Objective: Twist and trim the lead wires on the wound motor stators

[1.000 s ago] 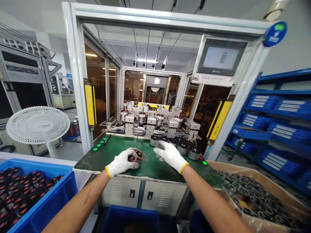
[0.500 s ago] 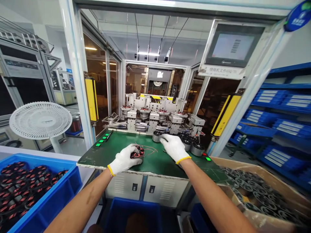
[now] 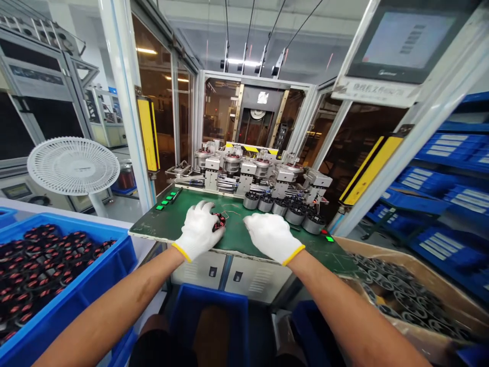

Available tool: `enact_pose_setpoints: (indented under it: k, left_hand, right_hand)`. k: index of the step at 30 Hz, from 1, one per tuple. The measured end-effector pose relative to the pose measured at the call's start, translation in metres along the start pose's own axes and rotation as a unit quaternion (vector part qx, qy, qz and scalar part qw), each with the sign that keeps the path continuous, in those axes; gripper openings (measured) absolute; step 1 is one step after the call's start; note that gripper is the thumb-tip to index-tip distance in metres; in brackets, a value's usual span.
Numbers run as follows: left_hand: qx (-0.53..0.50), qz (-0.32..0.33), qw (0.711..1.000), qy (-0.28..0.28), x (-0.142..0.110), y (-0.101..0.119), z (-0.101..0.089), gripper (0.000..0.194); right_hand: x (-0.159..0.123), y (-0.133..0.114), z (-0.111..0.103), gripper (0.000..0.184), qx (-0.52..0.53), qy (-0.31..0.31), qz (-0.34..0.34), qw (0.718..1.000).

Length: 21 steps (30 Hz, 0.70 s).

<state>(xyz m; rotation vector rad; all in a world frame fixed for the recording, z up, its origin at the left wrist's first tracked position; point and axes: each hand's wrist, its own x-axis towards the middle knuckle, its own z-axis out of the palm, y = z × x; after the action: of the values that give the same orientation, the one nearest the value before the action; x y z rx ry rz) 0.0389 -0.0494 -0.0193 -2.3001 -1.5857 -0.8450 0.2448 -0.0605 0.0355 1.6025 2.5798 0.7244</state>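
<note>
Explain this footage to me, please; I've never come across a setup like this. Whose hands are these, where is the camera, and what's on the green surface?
There is no robot here: a person works in white gloves, filmed by one head-worn camera looking forward and down.

The left hand holds a dark round part with reddish windings; thin loose wires stick out of it. The right hand is beside it, fingers curled; whether it grips anything is hidden.

Both are over a green tabletop. On its right side stands a row of five grey rings, in front of a metal machine.

Off to the left, a blue bin holds many reddish-wound parts; to the right, a brown box holds more grey rings.
</note>
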Motion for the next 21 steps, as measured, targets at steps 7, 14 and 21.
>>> enact_pose_setpoints:
  k: [7, 14, 21]
  left_hand:
    - [-0.004, 0.064, 0.998, 0.000, 0.024, 0.029, -0.018, 0.025]
    - [-0.210, 0.014, 0.972, -0.102, 0.026, 0.009, 0.002, 0.025]
    - [-0.248, -0.047, 0.962, -0.102, 0.024, 0.012, -0.005, 0.023]
  right_hand:
    - [0.003, -0.017, -0.012, 0.026, -0.020, 0.040, 0.032, 0.998]
    - [-0.001, -0.018, -0.012, 0.028, -0.002, 0.061, 0.052, 0.997]
    - [-0.005, -0.039, -0.007, 0.027, -0.049, 0.143, -0.029, 0.988]
